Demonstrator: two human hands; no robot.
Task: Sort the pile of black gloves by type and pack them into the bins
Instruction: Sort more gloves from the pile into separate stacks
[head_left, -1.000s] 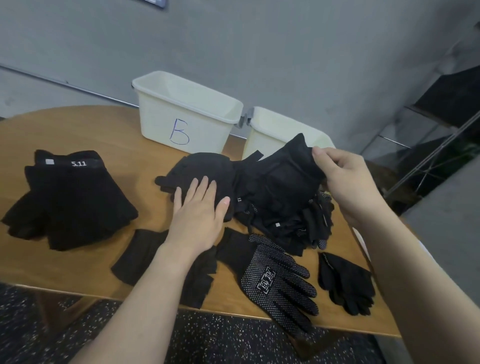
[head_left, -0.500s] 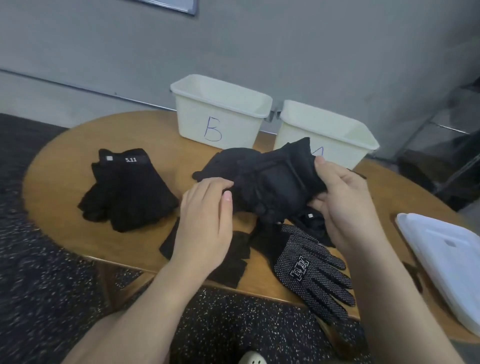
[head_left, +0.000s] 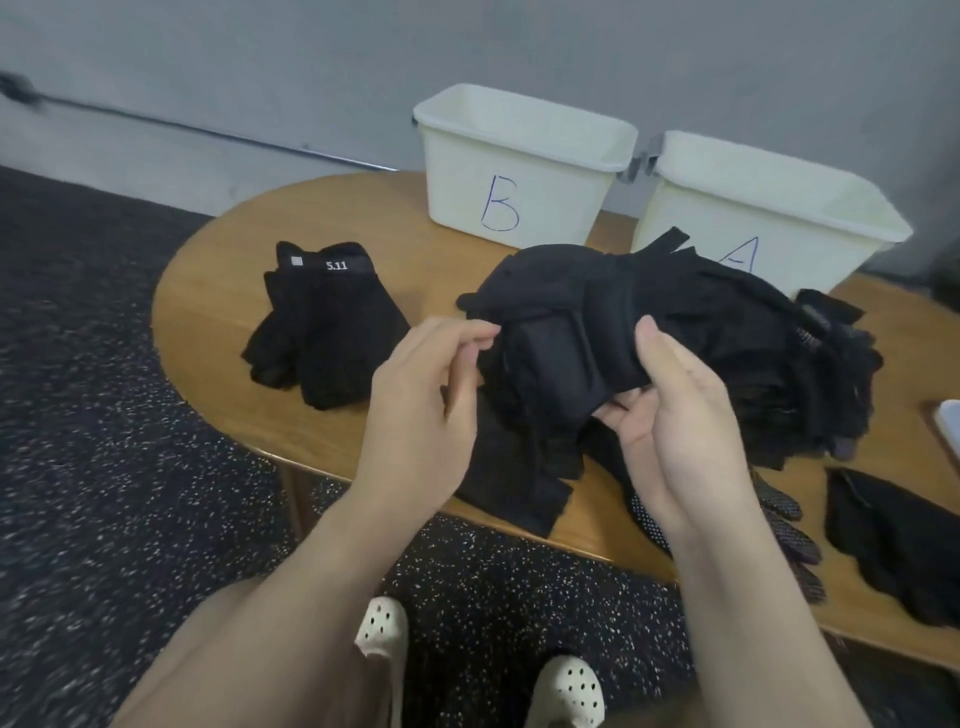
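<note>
A black glove (head_left: 561, 353) is held above the table edge between both hands. My right hand (head_left: 670, 415) grips its right side, thumb on top and fingers underneath. My left hand (head_left: 431, 400) pinches its left edge with thumb and fingertips. Behind it lies the big pile of black gloves (head_left: 737, 343). A sorted stack of black gloves marked 5.11 (head_left: 322, 322) sits at the left of the table. Flat black gloves (head_left: 514, 483) lie under my hands. Two cream bins stand at the back, bin B (head_left: 519, 171) and bin A (head_left: 769, 218).
A dotted grip glove (head_left: 784, 525) and a plain black glove (head_left: 898, 540) lie near the front right edge of the wooden table (head_left: 208, 291). A white object (head_left: 949, 421) shows at the far right. Speckled dark floor and my shoes (head_left: 382, 629) are below.
My left hand rose from lying flat on the gloves and now pinches the glove's left edge. My right hand drew the glove toward me out of the pile. The view swung left.
</note>
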